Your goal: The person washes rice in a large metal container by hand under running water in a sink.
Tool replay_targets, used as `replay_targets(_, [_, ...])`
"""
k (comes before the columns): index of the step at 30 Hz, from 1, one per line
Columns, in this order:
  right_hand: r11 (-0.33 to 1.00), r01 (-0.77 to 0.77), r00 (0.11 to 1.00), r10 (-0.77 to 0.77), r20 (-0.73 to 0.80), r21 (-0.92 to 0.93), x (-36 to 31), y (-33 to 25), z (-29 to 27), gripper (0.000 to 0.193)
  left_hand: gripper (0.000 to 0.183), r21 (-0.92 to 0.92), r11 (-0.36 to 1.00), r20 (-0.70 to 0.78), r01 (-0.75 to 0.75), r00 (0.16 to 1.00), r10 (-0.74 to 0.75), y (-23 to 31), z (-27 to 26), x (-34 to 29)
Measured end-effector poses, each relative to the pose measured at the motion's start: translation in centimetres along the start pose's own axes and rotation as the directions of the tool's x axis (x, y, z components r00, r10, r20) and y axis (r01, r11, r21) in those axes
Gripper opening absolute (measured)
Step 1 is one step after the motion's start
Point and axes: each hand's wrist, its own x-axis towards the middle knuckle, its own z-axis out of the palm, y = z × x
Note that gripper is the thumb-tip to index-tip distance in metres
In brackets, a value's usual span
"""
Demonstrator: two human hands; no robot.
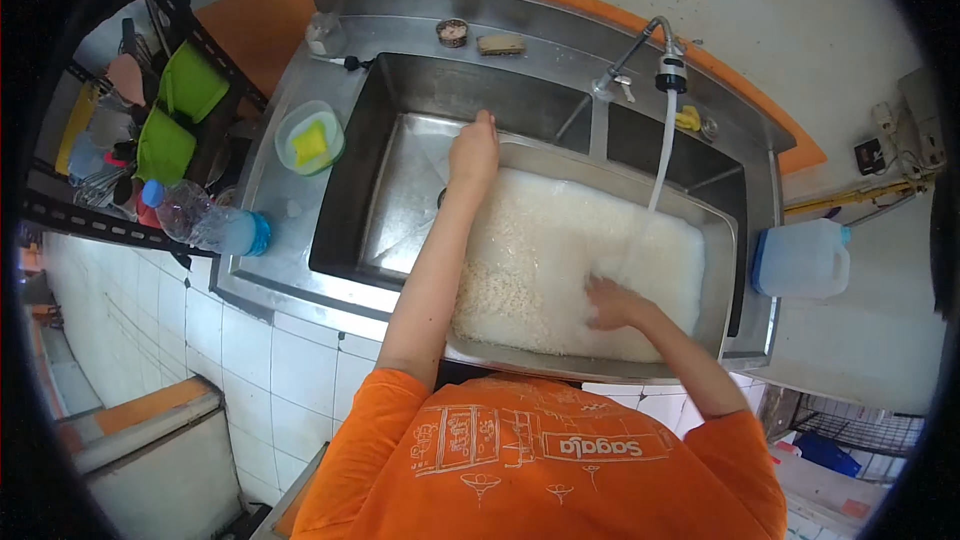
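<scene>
A large rectangular metal pan [735, 275] rests across the sink, filled with cloudy white water. Pale rice grains [500, 290] show through the water at its left side. My left hand [475, 155] is closed on the pan's far left corner, its arm stretched along the left side. Partly under the water, my right hand [612, 304] has its fingers reaching leftward; the fingertips are blurred by the milky water. From the tap [671, 70] at the back, a white stream of water [663, 155] runs down into the pan, beyond my right hand.
The steel sink basin [405, 180] lies open on the left. On the left counter are a bowl [290, 130] with a yellow sponge [310, 143] and a plastic bottle [205, 220]. A jug [802, 258] stands right of the sink. A utensil rack [150, 100] borders the left.
</scene>
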Motion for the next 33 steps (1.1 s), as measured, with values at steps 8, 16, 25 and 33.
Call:
replay_targets(8, [0.760,0.640,0.739,-0.567,-0.363,0.116,8.7,-14.2,-9.8,0.017,0.029,0.023,0.999,0.007,-0.039,0.999,0.039,-0.3,-0.1,0.2])
replay_targets(16, [0.778,0.627,0.770,-0.628,-0.112,-0.048,3.1,-12.5,-4.1,0.013,0.017,0.226,0.971,0.001,-0.074,0.997,0.076,0.7,-0.6,-0.4])
replay_targets(25, [0.906,0.401,0.818,-0.420,-0.393,-0.134,3.0,0.6,-1.5,0.015,0.014,0.199,0.976,0.014,-0.090,0.996,0.089,0.9,-0.6,-0.3])
replay_targets(33, [0.859,-0.119,0.837,0.356,-0.416,0.497,8.9,-8.0,-1.5,0.058,0.017,0.164,0.982,0.020,-0.094,0.996,0.092,0.8,-0.5,-0.4])
